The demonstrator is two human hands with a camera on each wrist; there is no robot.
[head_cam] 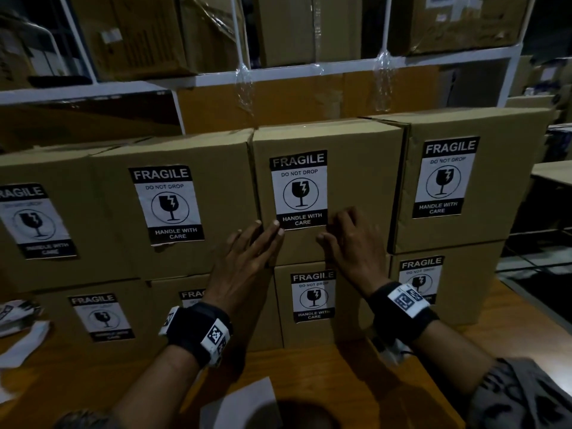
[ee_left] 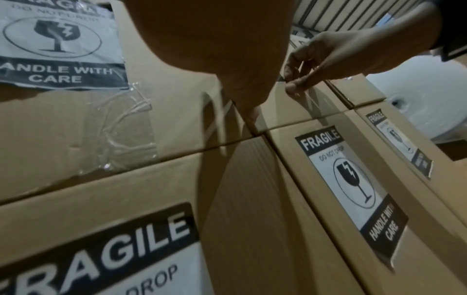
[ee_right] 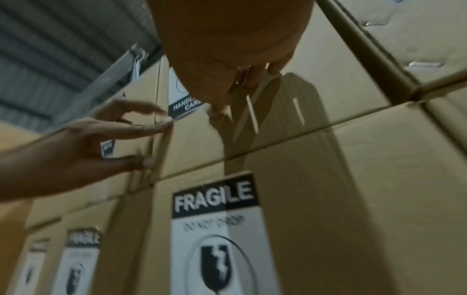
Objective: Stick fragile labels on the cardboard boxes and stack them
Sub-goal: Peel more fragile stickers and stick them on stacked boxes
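Brown cardboard boxes stand in two stacked rows, each with a black-and-white FRAGILE label on its front. The top middle box (head_cam: 356,168) carries its label (head_cam: 298,188), and both my hands are on that front face. My left hand (head_cam: 257,243) lies with straight fingers at the box's left edge, its fingertips (head_cam: 276,226) touching the label's lower left corner. My right hand (head_cam: 346,236) presses bent fingers on the cardboard beside the label's lower right corner. Neither hand holds anything. In the left wrist view the right hand (ee_left: 328,57) touches the box with its fingertips.
Labelled boxes flank the middle one on the left (head_cam: 216,168) and right (head_cam: 495,181), and another (head_cam: 283,320) sits below it. Loose label sheets (head_cam: 18,317) lie on the wooden table (head_cam: 340,366) at the left, a white sheet (head_cam: 244,400) nearest me. White shelving (head_cam: 278,72) with large cartons stands behind.
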